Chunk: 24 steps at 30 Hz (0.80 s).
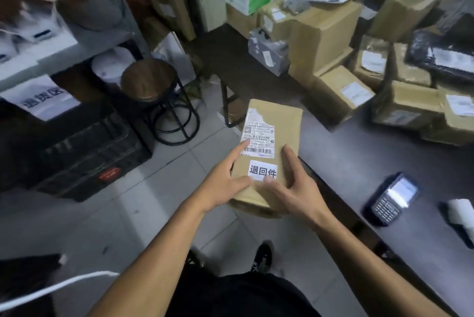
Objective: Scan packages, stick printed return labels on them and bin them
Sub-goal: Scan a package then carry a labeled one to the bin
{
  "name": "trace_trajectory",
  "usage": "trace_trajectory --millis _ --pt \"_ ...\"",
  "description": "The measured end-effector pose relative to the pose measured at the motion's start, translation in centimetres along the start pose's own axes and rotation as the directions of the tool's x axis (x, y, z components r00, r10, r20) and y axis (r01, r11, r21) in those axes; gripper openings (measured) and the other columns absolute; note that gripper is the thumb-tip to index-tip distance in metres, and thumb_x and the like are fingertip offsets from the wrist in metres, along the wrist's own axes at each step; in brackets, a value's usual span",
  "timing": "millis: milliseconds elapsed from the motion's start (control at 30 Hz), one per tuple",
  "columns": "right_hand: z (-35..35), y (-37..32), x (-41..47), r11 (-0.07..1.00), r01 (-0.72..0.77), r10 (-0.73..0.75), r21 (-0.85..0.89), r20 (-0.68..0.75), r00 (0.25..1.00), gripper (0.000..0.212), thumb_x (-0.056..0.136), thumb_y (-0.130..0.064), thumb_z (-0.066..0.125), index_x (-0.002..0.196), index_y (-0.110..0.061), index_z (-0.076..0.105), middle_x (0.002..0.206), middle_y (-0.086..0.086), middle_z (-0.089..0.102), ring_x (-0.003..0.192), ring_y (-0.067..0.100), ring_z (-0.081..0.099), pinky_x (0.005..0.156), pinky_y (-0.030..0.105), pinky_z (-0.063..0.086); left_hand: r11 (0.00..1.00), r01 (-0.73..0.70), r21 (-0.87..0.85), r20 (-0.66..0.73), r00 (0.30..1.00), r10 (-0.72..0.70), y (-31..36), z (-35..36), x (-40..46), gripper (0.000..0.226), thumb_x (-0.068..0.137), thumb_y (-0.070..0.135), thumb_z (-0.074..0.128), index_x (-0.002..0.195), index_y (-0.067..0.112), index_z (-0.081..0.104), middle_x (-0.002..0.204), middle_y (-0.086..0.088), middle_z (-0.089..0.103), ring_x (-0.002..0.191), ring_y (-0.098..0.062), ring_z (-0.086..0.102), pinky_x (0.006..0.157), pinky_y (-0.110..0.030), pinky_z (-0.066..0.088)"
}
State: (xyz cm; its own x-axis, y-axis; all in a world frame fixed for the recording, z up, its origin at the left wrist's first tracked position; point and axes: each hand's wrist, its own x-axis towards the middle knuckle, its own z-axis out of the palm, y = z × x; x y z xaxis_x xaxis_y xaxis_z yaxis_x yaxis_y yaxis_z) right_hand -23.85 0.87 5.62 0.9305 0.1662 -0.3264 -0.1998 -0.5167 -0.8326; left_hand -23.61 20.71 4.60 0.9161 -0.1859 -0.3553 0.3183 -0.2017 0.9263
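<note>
A flat brown cardboard package (pixel 284 122) is held in the air over the floor, left of the dark table. It carries a white shipping label (pixel 259 137) and, below that, a square white return label (pixel 263 170) with printed characters. My left hand (pixel 225 183) grips its left edge, forefinger stretched onto the shipping label and thumb lying on top near the return label. My right hand (pixel 295 186) holds the right side, thumb pressing the return label's lower edge. A handheld scanner (pixel 392 200) lies on the table to the right.
A black crate (pixel 89 160) stands on the floor at left under a shelf with a paper sign (pixel 41 97). A round stool (pixel 154 93) stands beside it. Several cardboard parcels (pixel 341 91) are piled on the dark table (pixel 359 163). A small white printer (pixel 461 211) sits at the right edge.
</note>
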Motion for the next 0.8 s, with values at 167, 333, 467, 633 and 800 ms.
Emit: trace_trajectory --millis 167,333,467,633,800 --pt "9.9 -5.7 1.9 0.997 0.068 -0.060 -0.043 0.164 0.985 0.094 0.083 -0.052 0.071 0.155 -0.037 0.013 0.140 -0.031 0.039 0.129 0.004 0.045 0.104 0.031 0.046 0.998 -0.007 -0.061 -0.147 0.989 -0.003 -3.6 -9.9 -6.2 0.081 0.080 0.015 0.063 0.143 0.057 0.034 0.140 0.022 0.054 0.122 -0.003 0.057 0.106 -0.041 0.047" --pt "20.9 -11.3 3.3 0.980 0.171 -0.130 -0.103 0.322 0.938 0.091 0.087 -0.045 0.069 0.156 -0.036 0.009 0.118 -0.042 0.042 0.116 -0.001 0.051 0.084 0.007 0.041 0.991 0.001 -0.135 -0.302 0.952 -0.042 -8.1 -19.8 -12.5 0.080 0.089 0.008 0.065 0.148 0.050 0.031 0.128 0.028 0.059 0.114 -0.003 0.063 0.100 -0.034 0.052" --pt "28.5 -15.5 4.3 0.947 0.258 -0.148 -0.191 0.456 0.878 0.092 0.089 -0.049 0.065 0.156 -0.036 0.003 0.125 -0.018 0.054 0.107 0.004 0.056 0.078 0.006 0.040 0.985 -0.005 -0.172 -0.405 0.912 -0.066 -11.2 -25.8 -16.5 0.081 0.090 0.021 0.071 0.150 0.048 0.026 0.140 0.026 0.047 0.122 0.008 0.052 0.104 -0.024 0.046" --pt "36.2 -19.8 6.3 0.908 0.338 -0.147 -0.248 0.568 0.810 0.093 0.088 -0.053 0.064 0.153 -0.043 -0.001 0.101 -0.015 0.063 0.078 -0.004 0.059 0.064 0.005 0.044 0.972 -0.050 -0.229 -0.509 0.857 -0.076 -15.1 -32.2 -19.4 0.084 0.085 0.027 0.078 0.150 0.045 0.027 0.150 0.018 0.042 0.133 0.000 0.046 0.110 -0.033 0.043" --pt "43.4 -23.3 9.8 0.900 0.378 -0.155 -0.216 0.653 0.741 0.093 0.087 -0.050 0.066 0.156 -0.035 0.005 0.128 -0.018 0.052 0.112 0.001 0.053 0.082 0.004 0.038 0.958 -0.047 -0.284 -0.594 0.792 -0.138 -18.0 -38.7 -19.7 0.086 0.078 0.028 0.083 0.138 0.058 0.031 0.146 0.012 0.049 0.129 -0.004 0.052 0.106 -0.031 0.047"
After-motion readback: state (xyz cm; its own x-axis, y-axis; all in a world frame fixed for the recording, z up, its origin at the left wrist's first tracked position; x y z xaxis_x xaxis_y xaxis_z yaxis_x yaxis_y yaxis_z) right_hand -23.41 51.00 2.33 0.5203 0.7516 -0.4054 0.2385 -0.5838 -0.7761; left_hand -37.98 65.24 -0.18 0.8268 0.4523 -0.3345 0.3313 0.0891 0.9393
